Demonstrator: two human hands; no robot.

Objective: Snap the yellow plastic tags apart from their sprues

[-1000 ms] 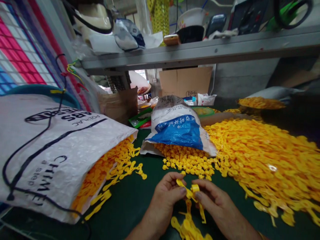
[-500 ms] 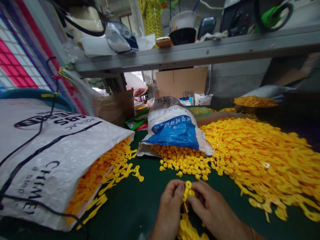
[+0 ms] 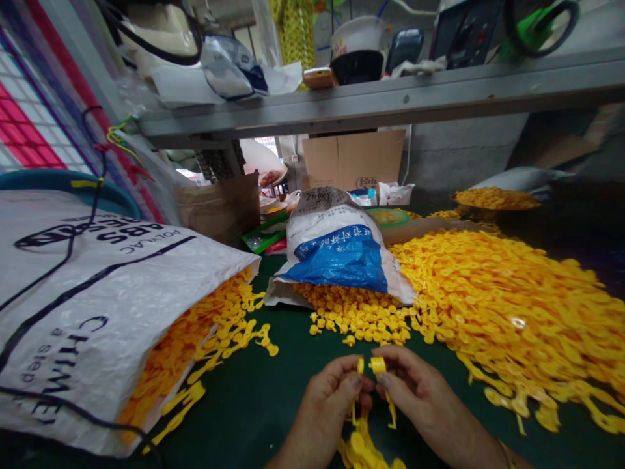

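Note:
Between the thumb and fingers of my left hand [image 3: 332, 404] is a thin yellow plastic piece [image 3: 360, 366], seen nearly edge-on. My right hand [image 3: 415, 391] pinches another yellow plastic part [image 3: 377, 366] with a short round head and a thin arm hanging down. The two parts face each other with a narrow gap between them. Below my hands several yellow pieces [image 3: 361, 446] lie on the dark green tabletop [image 3: 263, 404]. Small round yellow parts [image 3: 361, 319] spill from the white and blue sack [image 3: 342, 257] in front of my hands.
To the right rises a large heap of long yellow pieces [image 3: 508, 306]. On the left a white sack [image 3: 117, 280] lies open with more yellow pieces, a black cable [image 3: 73, 410] across it. A metal shelf [image 3: 342, 107] spans above; a cardboard box [image 3: 354, 156] stands behind.
My hands have moved slightly apart. The yellow parts, close together and overlapping before, are now separate, one in each hand. The view has shifted slightly.

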